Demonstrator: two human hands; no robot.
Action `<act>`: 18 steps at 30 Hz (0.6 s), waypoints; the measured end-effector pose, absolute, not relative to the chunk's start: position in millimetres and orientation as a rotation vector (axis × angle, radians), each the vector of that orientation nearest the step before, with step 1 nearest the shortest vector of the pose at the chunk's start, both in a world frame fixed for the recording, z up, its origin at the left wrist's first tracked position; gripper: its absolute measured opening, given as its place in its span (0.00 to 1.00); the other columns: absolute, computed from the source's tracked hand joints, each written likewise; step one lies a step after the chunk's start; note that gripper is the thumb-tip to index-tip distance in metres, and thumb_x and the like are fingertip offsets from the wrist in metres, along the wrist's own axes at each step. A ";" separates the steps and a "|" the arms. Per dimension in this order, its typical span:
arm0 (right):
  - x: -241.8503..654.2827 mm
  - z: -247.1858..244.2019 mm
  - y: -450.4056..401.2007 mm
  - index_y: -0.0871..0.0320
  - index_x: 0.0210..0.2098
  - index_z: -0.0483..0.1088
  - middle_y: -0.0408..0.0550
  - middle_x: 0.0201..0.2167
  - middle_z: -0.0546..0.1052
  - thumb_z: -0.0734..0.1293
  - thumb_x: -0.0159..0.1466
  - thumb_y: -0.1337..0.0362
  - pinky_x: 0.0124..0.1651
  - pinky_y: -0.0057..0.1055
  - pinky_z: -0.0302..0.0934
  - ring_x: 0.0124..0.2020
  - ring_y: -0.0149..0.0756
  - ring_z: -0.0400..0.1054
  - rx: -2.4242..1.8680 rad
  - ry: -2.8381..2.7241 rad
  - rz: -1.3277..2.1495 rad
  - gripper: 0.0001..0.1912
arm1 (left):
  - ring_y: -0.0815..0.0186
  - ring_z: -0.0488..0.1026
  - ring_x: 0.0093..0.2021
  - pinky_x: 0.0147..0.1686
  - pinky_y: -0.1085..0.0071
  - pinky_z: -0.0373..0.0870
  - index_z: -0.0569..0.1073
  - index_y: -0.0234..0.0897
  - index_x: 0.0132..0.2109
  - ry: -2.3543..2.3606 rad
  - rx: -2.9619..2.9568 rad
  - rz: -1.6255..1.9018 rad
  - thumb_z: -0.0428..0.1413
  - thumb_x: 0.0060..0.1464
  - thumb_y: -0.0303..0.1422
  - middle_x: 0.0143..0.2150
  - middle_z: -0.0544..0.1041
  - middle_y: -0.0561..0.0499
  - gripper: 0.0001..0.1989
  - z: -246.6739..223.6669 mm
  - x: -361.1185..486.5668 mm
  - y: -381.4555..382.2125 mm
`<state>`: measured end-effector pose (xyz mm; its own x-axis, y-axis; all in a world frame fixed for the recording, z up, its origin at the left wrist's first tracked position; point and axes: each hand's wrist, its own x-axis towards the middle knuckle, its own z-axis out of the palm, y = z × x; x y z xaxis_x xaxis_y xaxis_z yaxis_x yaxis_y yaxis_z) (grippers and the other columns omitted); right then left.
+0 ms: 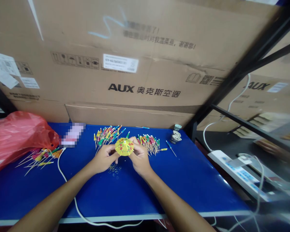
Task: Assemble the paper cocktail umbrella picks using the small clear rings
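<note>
A yellow paper cocktail umbrella [124, 147] with red flowers is spread out between my two hands, above the blue table. My left hand [103, 158] is closed at its left edge, thumb and fingers pinching it. From the other side my right hand [140, 158] grips it, with its fingers curled behind and below the canopy. The stick is hidden by the canopy and fingers. Just below the hands lie several small clear rings [114, 170]. Folded cocktail umbrellas form one pile [107, 135] behind my left hand and another pile [149, 143] beside my right hand.
A red plastic bag [19, 135] sits at the left, with more folded umbrellas [39, 156] by it. A white cable [74, 199] crosses the blue table [183, 183]. Small containers [176, 137] stand back right. A large cardboard box [145, 74] rises behind; a power strip [239, 174] lies right.
</note>
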<state>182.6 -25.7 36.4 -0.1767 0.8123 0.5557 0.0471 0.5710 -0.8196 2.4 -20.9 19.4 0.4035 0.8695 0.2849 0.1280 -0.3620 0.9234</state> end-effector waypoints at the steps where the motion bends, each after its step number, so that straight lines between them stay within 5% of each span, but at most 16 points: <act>1: 182.5 36.0 -26.1 0.54 0.33 0.79 0.51 0.36 0.73 0.65 0.68 0.47 0.41 0.40 0.68 0.40 0.43 0.68 -0.733 -1.615 0.800 0.19 | 0.68 0.71 0.22 0.25 0.74 0.65 0.76 0.33 0.33 0.877 1.776 1.039 0.54 0.62 0.32 0.21 0.75 0.52 0.11 18.3 2.1 -20.7; 11: 184.3 36.4 -27.9 0.55 0.33 0.81 0.51 0.37 0.74 0.73 0.61 0.54 0.44 0.39 0.68 0.40 0.42 0.68 -0.634 -1.509 0.872 0.11 | 0.68 0.72 0.24 0.29 0.74 0.66 0.73 0.34 0.26 0.866 1.923 1.052 0.50 0.55 0.21 0.22 0.76 0.53 0.12 18.9 1.8 -19.7; 18: 187.5 39.1 -27.2 0.53 0.36 0.81 0.51 0.37 0.75 0.74 0.61 0.58 0.43 0.38 0.67 0.39 0.42 0.68 -0.620 -1.533 0.847 0.06 | 0.67 0.74 0.24 0.28 0.73 0.68 0.76 0.34 0.32 0.895 1.947 1.034 0.52 0.62 0.30 0.23 0.76 0.53 0.11 24.0 1.2 -21.1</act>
